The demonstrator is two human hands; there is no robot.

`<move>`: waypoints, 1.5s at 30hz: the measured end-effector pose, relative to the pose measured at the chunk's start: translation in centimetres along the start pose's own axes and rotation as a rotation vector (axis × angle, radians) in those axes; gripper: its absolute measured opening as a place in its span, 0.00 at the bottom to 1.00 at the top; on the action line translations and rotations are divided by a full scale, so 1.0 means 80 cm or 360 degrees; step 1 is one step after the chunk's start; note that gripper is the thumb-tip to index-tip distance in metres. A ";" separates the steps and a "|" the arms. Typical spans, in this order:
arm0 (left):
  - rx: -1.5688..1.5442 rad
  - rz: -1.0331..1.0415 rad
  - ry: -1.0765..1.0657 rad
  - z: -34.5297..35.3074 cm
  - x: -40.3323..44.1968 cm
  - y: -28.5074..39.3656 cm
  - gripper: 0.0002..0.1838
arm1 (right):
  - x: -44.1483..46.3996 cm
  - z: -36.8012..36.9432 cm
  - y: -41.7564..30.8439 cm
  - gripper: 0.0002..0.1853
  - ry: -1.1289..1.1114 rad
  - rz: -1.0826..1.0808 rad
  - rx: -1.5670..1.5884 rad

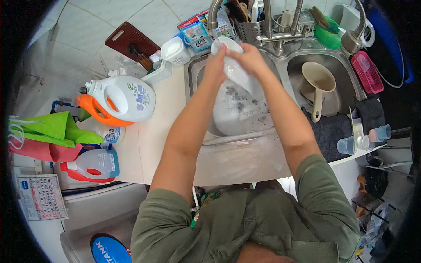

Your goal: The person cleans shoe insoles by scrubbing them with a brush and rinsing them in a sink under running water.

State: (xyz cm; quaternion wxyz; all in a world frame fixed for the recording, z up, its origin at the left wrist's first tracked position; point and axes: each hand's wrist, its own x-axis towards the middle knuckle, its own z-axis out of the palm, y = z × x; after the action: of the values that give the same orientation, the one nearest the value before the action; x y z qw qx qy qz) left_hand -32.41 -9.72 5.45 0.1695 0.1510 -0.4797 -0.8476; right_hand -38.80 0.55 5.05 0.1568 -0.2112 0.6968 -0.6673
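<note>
My left hand (214,66) and my right hand (251,61) are both closed on a white dish (237,72). It is tilted steeply over the left sink basin, under the curved faucet (213,19); whether it is a plate or a shallow bowl is hard to tell. My thumbs meet near its upper part, and some fingers are hidden behind it. Below, a wide whitish area (232,116) with dark grey spots fills much of the basin. I cannot tell whether that is suds or another dish.
A beige long-handled dipper (319,79) rests in the right basin (296,65). Detergent jugs (147,98) stand on the left counter, near a white tub (174,50) and a brown cutting board (127,39). On the right are a pink basket (367,72), a dark cloth (326,136) and small cups (346,145).
</note>
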 end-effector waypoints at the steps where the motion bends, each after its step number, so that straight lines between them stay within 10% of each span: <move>1: 0.0019 -0.0016 0.0018 -0.010 0.007 0.007 0.19 | -0.002 -0.007 0.002 0.15 -0.0334 0.0076 0.0177; 12: 0.0198 0.0304 0.0180 -0.005 0.020 0.091 0.24 | -0.041 -0.029 0.059 0.15 -0.0965 0.0491 0.0698; 24: 0.0307 0.0447 0.0405 -0.039 0.029 0.099 0.22 | -0.039 0.014 0.075 0.20 -0.0495 0.0318 -0.0428; 28: 0.0355 0.0432 0.0371 -0.046 0.019 0.086 0.20 | -0.049 0.003 0.070 0.18 -0.0496 0.0682 -0.0304; 31: 0.0464 0.0368 0.0231 -0.049 0.020 0.063 0.18 | -0.048 -0.003 0.086 0.16 -0.0458 0.0183 0.0116; 38: 0.1752 0.0940 0.0257 0.006 0.011 -0.007 0.15 | -0.047 -0.025 0.112 0.13 -0.0350 0.0143 -0.0272; 41: 0.2023 0.0766 0.0079 0.029 0.007 0.000 0.14 | -0.046 -0.037 0.129 0.14 -0.0618 0.0580 -0.0610; 43: 0.1558 0.0589 -0.0040 0.025 0.015 0.011 0.16 | -0.045 -0.037 0.169 0.17 -0.1029 -0.0079 -0.1405; 45: 0.1323 0.0444 -0.0087 0.013 0.025 0.023 0.16 | -0.053 -0.028 0.185 0.25 -0.1466 0.0057 -0.1667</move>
State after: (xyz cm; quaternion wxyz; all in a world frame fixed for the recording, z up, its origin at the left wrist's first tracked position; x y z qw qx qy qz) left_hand -34.37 -10.69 7.32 0.1942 0.1176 -0.8001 -0.5552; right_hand -37.50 4.91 -9.79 0.3248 -0.5091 0.7927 -0.0832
